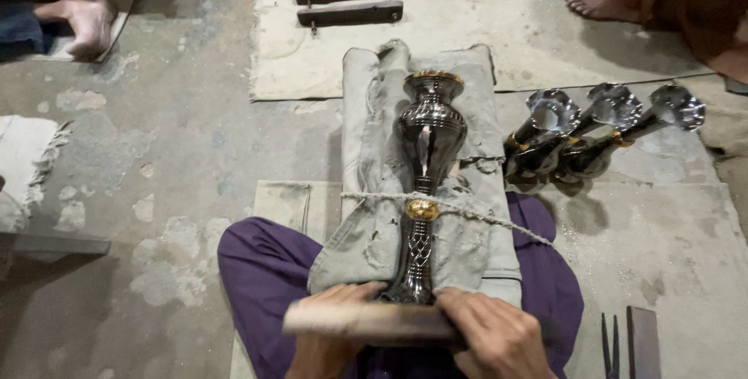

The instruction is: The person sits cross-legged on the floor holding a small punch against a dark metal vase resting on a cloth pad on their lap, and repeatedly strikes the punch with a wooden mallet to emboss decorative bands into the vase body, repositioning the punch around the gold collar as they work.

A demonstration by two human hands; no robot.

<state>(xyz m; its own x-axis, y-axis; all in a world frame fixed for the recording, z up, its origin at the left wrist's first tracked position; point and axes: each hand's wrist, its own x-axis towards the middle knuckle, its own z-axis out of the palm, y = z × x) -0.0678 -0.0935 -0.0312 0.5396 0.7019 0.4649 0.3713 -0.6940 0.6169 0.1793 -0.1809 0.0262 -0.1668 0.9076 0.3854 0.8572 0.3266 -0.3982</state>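
Observation:
A dark polished metal vase [430, 133] with gold bands lies lengthwise on a folded grey cloth [372, 153] over my purple-clad lap. A cord [483, 217] crosses it at the gold collar [421, 209]. My left hand [331, 324] and my right hand [495, 336] both grip a wooden bar [366, 320], blurred by motion, lying across the vase's near end.
Three dark vases with shiny fluted mouths [580, 133] lie side by side on the right. Two wooden blocks with pins [348, 1] rest on a mat farther off. Dark metal tools [627, 344] lie at bottom right. Other people's feet [82, 24] show at the top corners.

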